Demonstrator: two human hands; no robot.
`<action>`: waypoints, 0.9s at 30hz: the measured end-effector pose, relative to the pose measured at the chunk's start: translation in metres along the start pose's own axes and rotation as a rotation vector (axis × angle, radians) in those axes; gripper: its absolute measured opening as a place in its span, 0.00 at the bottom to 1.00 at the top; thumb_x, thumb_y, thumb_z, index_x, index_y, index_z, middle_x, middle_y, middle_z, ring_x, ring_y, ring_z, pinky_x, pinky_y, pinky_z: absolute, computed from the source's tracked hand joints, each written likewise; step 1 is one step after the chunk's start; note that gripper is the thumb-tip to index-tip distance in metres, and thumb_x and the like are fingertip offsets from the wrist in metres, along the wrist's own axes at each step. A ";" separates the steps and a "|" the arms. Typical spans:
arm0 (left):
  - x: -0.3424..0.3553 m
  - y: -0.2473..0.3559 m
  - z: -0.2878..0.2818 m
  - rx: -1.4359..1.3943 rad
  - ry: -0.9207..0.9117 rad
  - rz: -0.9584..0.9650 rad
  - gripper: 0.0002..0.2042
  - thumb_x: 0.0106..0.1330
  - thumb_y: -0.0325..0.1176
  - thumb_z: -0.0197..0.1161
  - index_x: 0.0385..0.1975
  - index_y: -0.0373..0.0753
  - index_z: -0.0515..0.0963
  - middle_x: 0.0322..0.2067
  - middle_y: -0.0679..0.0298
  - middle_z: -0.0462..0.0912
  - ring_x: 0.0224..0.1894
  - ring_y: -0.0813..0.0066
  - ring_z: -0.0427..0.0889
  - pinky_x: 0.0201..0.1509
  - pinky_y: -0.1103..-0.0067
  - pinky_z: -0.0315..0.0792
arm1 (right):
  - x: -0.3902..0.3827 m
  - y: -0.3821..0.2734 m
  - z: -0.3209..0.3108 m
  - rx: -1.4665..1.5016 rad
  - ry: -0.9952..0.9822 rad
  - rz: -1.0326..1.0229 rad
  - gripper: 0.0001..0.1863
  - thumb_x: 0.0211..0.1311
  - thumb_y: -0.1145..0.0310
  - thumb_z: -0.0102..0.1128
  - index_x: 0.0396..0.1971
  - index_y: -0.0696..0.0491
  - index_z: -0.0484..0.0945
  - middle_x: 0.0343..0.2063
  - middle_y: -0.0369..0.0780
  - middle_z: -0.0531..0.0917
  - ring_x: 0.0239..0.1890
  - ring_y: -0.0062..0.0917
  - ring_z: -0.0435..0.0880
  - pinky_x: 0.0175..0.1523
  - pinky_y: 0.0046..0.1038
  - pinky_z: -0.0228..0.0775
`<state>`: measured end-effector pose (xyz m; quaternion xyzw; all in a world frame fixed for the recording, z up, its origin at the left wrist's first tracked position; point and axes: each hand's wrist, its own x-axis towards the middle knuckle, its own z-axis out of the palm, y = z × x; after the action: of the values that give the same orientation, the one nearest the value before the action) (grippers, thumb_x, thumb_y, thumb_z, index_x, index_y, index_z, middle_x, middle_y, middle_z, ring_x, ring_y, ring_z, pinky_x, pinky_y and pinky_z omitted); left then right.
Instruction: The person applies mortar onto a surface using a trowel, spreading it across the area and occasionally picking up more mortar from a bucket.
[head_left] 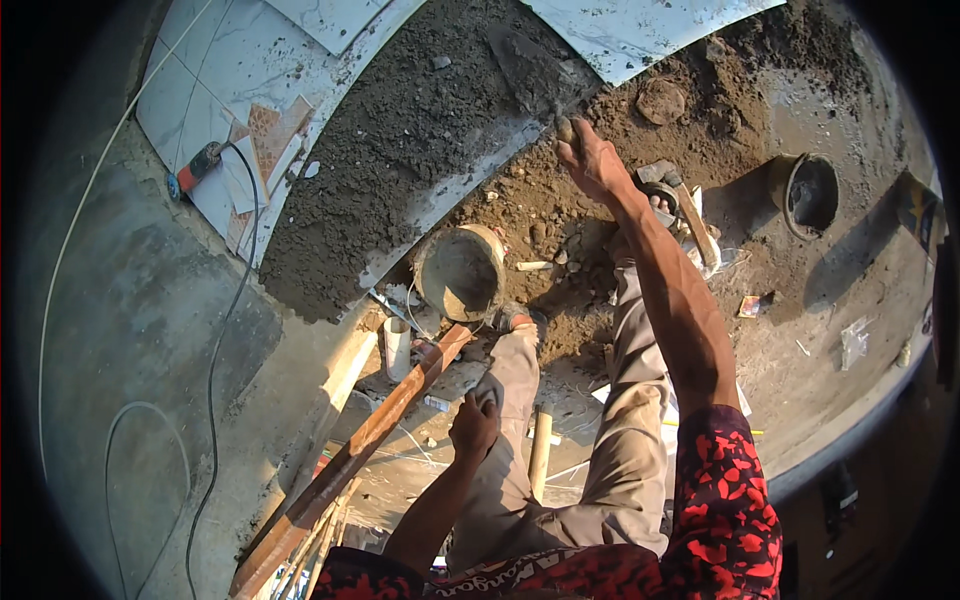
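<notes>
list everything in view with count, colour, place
Tiles: several, white, left and top
Mortar bed: one, grey, upper centre
Trowel: one, grey, top centre
Power tool: one, red, upper left
Cord: one, black, left
Buckets: two, grey, centre and right
Beam: one, brown, lower left
Pipe: one, white, beside beam
Wooden-handled tool: one, brown, right of centre
Trousered legs: two, beige, lower centre
Left hand: one, bare, by left leg
Right hand: one, bare, on trowel

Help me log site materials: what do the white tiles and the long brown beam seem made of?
White tiles: probably glazed ceramic or porcelain, smooth with grey veining. Long brown beam: probably wood, judging by its streaky, uneven finish; painted metal remains possible.
</notes>
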<state>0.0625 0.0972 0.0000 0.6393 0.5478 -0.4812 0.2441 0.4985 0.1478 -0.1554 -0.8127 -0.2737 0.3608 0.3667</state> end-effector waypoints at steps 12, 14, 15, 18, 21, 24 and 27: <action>-0.004 0.007 -0.004 0.011 -0.067 -0.078 0.28 0.64 0.51 0.51 0.58 0.37 0.65 0.47 0.46 0.78 0.49 0.47 0.78 0.52 0.59 0.70 | -0.026 -0.035 -0.007 0.457 0.369 0.279 0.23 0.66 0.60 0.51 0.56 0.53 0.59 0.34 0.60 0.79 0.40 0.56 0.79 0.45 0.45 0.69; -0.002 0.006 0.007 0.018 -0.046 -0.042 0.28 0.64 0.51 0.51 0.58 0.38 0.65 0.46 0.46 0.78 0.48 0.48 0.79 0.51 0.59 0.71 | -0.033 0.000 0.009 0.208 0.176 0.179 0.23 0.66 0.59 0.51 0.55 0.54 0.60 0.32 0.58 0.79 0.37 0.52 0.80 0.43 0.43 0.70; 0.002 0.007 0.011 0.024 -0.010 -0.020 0.27 0.63 0.50 0.51 0.57 0.39 0.65 0.45 0.46 0.78 0.47 0.48 0.79 0.50 0.58 0.71 | -0.032 0.015 0.016 -0.025 -0.023 0.071 0.23 0.66 0.59 0.52 0.55 0.55 0.62 0.31 0.55 0.80 0.34 0.48 0.81 0.40 0.41 0.71; -0.001 0.003 -0.002 -0.010 -0.025 -0.056 0.27 0.63 0.50 0.51 0.57 0.39 0.66 0.44 0.46 0.78 0.47 0.47 0.79 0.49 0.58 0.72 | -0.033 -0.019 0.009 0.150 0.057 0.098 0.22 0.67 0.59 0.52 0.55 0.55 0.61 0.26 0.49 0.80 0.27 0.35 0.80 0.33 0.35 0.71; -0.003 -0.005 0.001 -0.011 0.000 -0.059 0.26 0.63 0.49 0.50 0.56 0.38 0.67 0.43 0.45 0.78 0.46 0.47 0.79 0.48 0.58 0.72 | -0.030 -0.040 0.015 0.374 0.467 0.253 0.24 0.67 0.59 0.52 0.57 0.55 0.59 0.25 0.49 0.79 0.25 0.35 0.80 0.32 0.36 0.71; -0.001 0.017 0.012 -0.025 0.023 0.012 0.25 0.64 0.49 0.50 0.55 0.38 0.67 0.43 0.45 0.79 0.45 0.46 0.79 0.48 0.57 0.72 | -0.047 0.029 0.038 -0.021 0.016 -0.022 0.25 0.66 0.59 0.52 0.57 0.55 0.59 0.28 0.53 0.80 0.29 0.41 0.82 0.35 0.39 0.71; -0.007 0.002 0.000 -0.042 0.035 -0.034 0.24 0.64 0.49 0.49 0.53 0.37 0.67 0.42 0.45 0.79 0.45 0.46 0.79 0.49 0.57 0.72 | -0.047 -0.045 0.022 0.268 0.079 0.268 0.25 0.66 0.59 0.52 0.56 0.55 0.59 0.28 0.53 0.80 0.29 0.42 0.81 0.35 0.39 0.71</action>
<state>0.0645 0.0935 0.0062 0.6328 0.5728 -0.4626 0.2397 0.4457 0.1489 -0.1120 -0.7993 -0.0980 0.4074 0.4307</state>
